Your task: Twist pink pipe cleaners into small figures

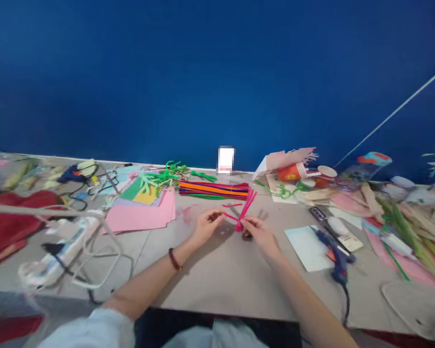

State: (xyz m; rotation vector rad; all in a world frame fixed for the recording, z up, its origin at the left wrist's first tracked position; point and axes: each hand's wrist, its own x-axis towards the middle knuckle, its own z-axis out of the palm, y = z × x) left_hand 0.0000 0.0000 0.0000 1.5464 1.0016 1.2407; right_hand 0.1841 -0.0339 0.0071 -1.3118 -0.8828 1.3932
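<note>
Bracelet [174, 259] on the left wrist, both forearms reaching out over the grey table [217, 280]. Right hand [260, 234] pinches the pink pipe cleaners [245, 209] at the bundle's base, fingers closed tight on it. Left hand [204, 227] is closed on one strand that sticks out sideways toward it. The bundle sits mid-table between the hands, nearer the right. Its long axis runs from the right pinch up, away and slightly right, with the free ends fanning out. There's something dark under the right fingers, can't tell what. Right of the hands: light blue card [306, 247], blue glue gun [336, 253] just beside it, cord trailing off the near edge. Left: pink paper stack [141, 217], white cable loops [101, 261]. Behind the bundle: flat stack of mixed-colour pipe cleaners [213, 189], well apart from the hands, with a green pipe cleaner tangle [166, 174] past it. Only container: orange paper cup [292, 171] on its side, far right, contents not visible. Blue wall [217, 72] behind.
</note>
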